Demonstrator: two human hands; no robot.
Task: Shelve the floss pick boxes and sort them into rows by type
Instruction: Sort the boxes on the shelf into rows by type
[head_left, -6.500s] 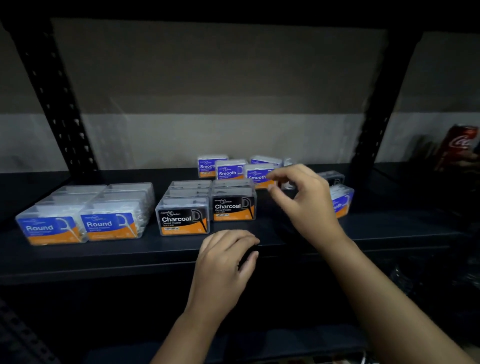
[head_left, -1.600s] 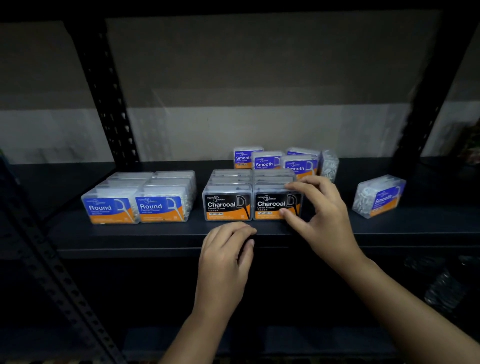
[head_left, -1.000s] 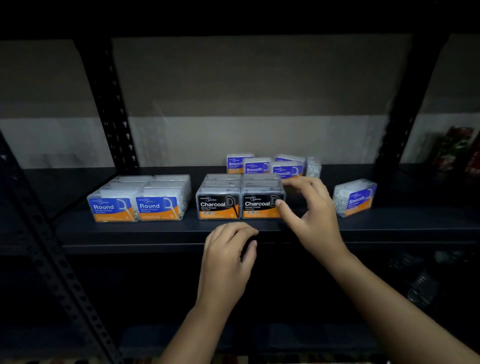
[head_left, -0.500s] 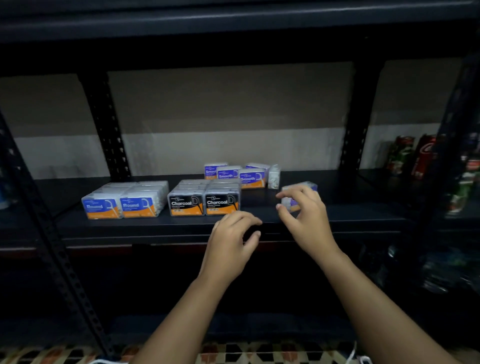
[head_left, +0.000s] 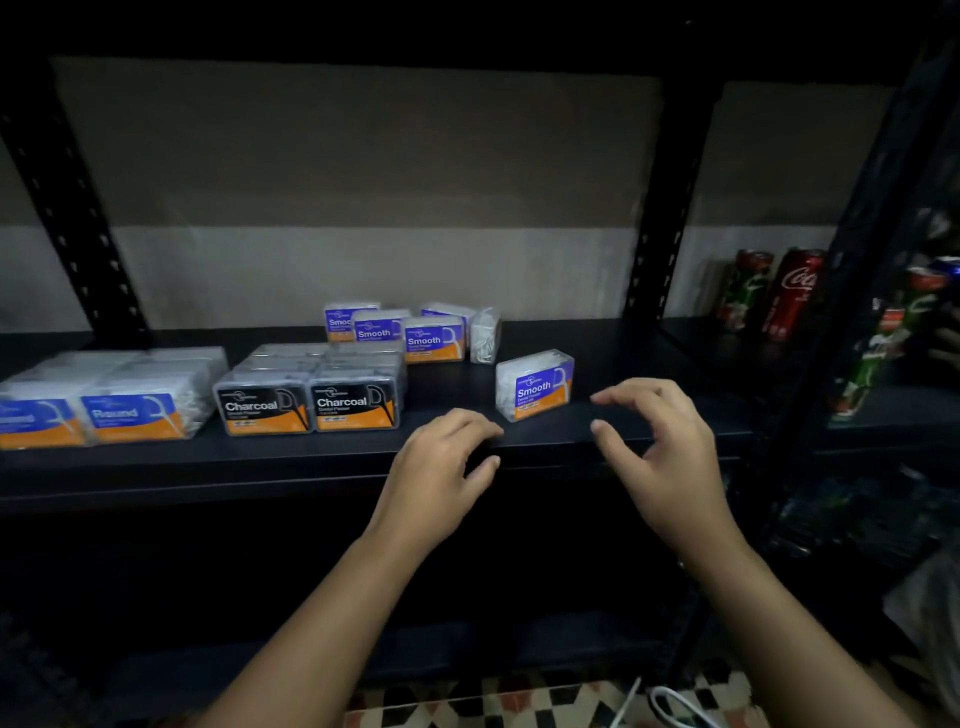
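On the black shelf (head_left: 623, 431) stand floss pick boxes in groups. Round boxes (head_left: 132, 418) fill the left, Charcoal boxes (head_left: 311, 405) the middle in two columns. Several Smooth boxes (head_left: 434, 340) sit at the back, one turned sideways. A lone Smooth box (head_left: 535, 384) stands angled near the front edge. My left hand (head_left: 441, 467) rests curled on the shelf's front edge, holding nothing. My right hand (head_left: 660, 447) hovers just right of the lone Smooth box, fingers apart and empty.
Black perforated uprights (head_left: 660, 208) frame the bay. Soda cans (head_left: 789, 291) stand on the neighbouring shelf to the right. A white cable (head_left: 670, 701) lies on the patterned floor below. Bare shelf lies right of the lone box.
My right hand left the front Charcoal box, passed in front of the lone Smooth box, and now hovers to its right. The view shifted right. My left hand stayed on the edge.
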